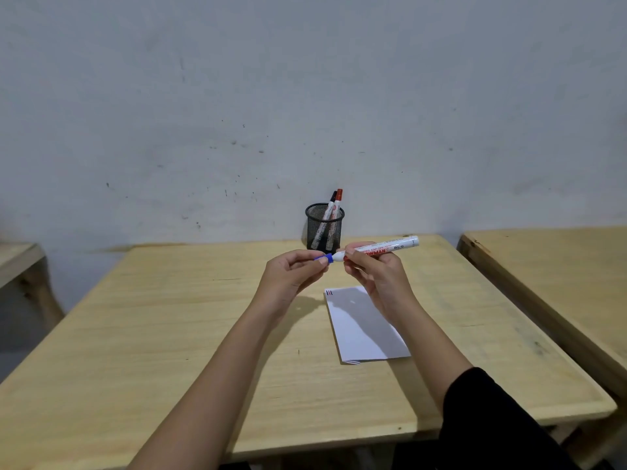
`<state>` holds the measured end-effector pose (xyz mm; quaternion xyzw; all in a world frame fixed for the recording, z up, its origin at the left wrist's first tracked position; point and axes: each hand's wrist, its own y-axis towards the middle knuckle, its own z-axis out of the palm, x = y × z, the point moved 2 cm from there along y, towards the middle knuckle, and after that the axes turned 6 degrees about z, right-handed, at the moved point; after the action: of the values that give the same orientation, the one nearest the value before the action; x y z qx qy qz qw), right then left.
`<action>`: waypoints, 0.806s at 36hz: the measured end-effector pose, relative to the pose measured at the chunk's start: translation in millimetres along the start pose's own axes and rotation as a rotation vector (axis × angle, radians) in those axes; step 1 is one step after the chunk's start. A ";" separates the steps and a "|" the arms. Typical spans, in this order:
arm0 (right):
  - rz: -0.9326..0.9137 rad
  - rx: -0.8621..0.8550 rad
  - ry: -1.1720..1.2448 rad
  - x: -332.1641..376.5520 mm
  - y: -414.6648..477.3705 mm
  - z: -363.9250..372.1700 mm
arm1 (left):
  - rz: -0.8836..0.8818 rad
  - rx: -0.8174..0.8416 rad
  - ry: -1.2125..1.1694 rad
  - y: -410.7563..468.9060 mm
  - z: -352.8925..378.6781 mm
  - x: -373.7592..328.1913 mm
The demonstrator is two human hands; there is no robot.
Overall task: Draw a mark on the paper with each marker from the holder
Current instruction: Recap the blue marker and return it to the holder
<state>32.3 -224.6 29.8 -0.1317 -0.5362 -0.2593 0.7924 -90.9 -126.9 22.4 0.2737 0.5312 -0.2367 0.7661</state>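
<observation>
Holding: marker (376, 248) is clamped in the right hand (373, 273) above the surface (169, 334), its long axis level, left to right.
Cap: blue cap (326, 258) is pinched by left hand (291, 273) fingers (322, 261), at the marker's left end.
Paper: paper (363, 327) lies just below the right hand; three short marks (328, 293) are counted.
Holder: holder (324, 227) stands behind; two markers are counted inside.

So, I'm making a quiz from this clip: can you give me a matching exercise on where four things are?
Things:
1. blue cap
2. marker barrel
3. red-capped marker
4. paper

Places:
A. flat on the table
B. in the mesh holder
C. at the left hand fingertips
D. in the right hand

Pairs: 1-C, 2-D, 3-B, 4-A
</observation>
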 end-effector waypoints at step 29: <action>-0.024 0.068 0.127 17.2 8.9 0.6 | 0.137 -0.044 0.066 -2.8 -29.0 -31.0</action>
<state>41.7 -221.6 46.5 -0.0815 -0.4950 -0.2583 0.8256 -122.5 -107.3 42.9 0.3000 0.5412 -0.1630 0.7684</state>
